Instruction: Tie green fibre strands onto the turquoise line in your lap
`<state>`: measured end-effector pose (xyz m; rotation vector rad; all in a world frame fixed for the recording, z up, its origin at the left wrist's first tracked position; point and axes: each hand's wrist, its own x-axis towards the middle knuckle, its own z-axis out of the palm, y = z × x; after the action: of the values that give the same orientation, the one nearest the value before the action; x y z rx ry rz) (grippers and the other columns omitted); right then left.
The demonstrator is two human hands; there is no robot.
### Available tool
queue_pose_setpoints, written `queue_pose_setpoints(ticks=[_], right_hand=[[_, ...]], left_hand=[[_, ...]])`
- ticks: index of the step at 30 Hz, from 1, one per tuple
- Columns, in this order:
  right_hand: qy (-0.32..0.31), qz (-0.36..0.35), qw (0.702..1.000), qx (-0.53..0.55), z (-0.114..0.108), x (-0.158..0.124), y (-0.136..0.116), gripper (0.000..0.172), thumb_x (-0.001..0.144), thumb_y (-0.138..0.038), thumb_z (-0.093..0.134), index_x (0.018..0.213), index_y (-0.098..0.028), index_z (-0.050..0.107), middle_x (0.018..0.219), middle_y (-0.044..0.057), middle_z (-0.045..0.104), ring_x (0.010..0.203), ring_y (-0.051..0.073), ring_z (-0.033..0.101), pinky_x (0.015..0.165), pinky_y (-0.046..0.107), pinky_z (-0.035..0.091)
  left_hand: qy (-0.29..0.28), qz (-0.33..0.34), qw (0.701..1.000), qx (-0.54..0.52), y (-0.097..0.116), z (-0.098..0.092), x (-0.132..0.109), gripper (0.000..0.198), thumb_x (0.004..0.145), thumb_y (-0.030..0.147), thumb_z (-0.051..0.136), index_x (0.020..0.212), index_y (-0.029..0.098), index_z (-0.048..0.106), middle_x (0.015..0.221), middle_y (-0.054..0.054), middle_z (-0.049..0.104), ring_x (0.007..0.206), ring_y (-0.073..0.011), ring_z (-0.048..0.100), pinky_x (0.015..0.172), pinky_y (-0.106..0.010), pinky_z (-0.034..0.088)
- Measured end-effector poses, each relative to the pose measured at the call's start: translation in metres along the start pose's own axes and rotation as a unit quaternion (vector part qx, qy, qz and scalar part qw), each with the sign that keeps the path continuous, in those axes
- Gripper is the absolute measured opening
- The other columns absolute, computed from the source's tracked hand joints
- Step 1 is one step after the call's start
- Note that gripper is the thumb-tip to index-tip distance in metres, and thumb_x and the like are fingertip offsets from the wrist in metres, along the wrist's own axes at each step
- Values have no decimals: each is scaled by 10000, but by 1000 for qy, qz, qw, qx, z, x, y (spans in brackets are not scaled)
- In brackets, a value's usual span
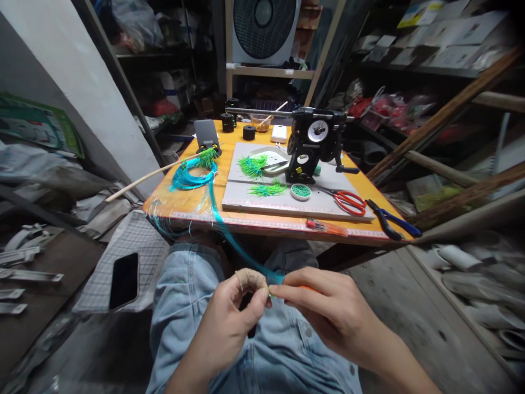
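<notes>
My left hand [232,314] is over my lap, its forefinger wrapped in a tan bandage, thumb and forefinger pinched on a small green tuft at the end of a teal strand bundle [223,227]. My right hand [318,303] pinches the same spot from the right, with something orange partly hidden in its fingers. The teal strands run up from my hands to a coil [192,178] on the orange table [184,205]. Green tufts [267,189] lie on a grey mat [262,205].
A black geared winding machine [314,145] stands on the mat beside a small dish of green beads [301,191], red scissors [348,201], blue-handled pliers [394,219] and an orange knife [326,226]. A phone [124,279] lies on cloth at left. Shelves and clutter surround the table.
</notes>
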<state>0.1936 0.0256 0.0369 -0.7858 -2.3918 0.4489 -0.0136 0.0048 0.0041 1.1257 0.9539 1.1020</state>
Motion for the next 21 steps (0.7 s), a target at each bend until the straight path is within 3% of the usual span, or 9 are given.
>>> queue_pose_setpoints(ticks=[4, 9, 12, 16, 18, 21], right_hand=[[-41, -37, 979, -198, -7, 4, -5, 386, 951, -65, 429, 1236, -208, 647, 993, 87, 720, 737, 203, 611, 623, 333, 448], [-31, -9, 964, -264, 7, 7, -17, 376, 975, -63, 337, 1205, -106, 632, 941, 131, 698, 729, 252, 609, 584, 372, 452], [3, 69, 976, -208, 26, 6, -18, 323, 1015, -109, 340, 1238, -96, 572, 938, 132, 664, 783, 241, 632, 622, 339, 482], [66, 155, 985, -36, 51, 7, -21, 217, 1044, -176, 348, 1072, -153, 562, 904, 91, 599, 758, 195, 617, 654, 298, 490], [97, 174, 978, 59, 60, 8, -24, 218, 1040, -158, 332, 989, -192, 541, 889, 60, 569, 761, 178, 592, 667, 282, 481], [136, 185, 964, 136, 67, 9, -28, 223, 1031, -136, 338, 915, -219, 509, 834, 23, 531, 739, 160, 547, 650, 258, 452]], left_hand=[[8, -14, 1000, -3, -3, 0, 8, 153, 899, 308, 649, 825, 175, 640, 751, -2, 603, 730, -150, 561, 717, -257, 458], [69, 35, 992, 104, -9, 3, 12, 110, 916, 253, 605, 846, 191, 662, 794, -15, 657, 770, -168, 608, 747, -269, 477], [152, 125, 962, 192, -10, 7, 12, 75, 866, 160, 638, 813, 201, 671, 775, -14, 667, 752, -174, 617, 726, -269, 469], [223, 257, 915, 216, -12, 12, 11, 181, 770, 48, 695, 784, 227, 677, 746, 1, 653, 735, -179, 595, 709, -275, 455], [231, 275, 912, 199, -15, 14, 11, 213, 764, 24, 692, 787, 236, 672, 744, 8, 631, 729, -174, 578, 695, -272, 451], [229, 253, 928, 150, -17, 18, 9, 192, 790, 40, 681, 766, 229, 653, 733, 17, 587, 709, -157, 552, 674, -257, 445]])
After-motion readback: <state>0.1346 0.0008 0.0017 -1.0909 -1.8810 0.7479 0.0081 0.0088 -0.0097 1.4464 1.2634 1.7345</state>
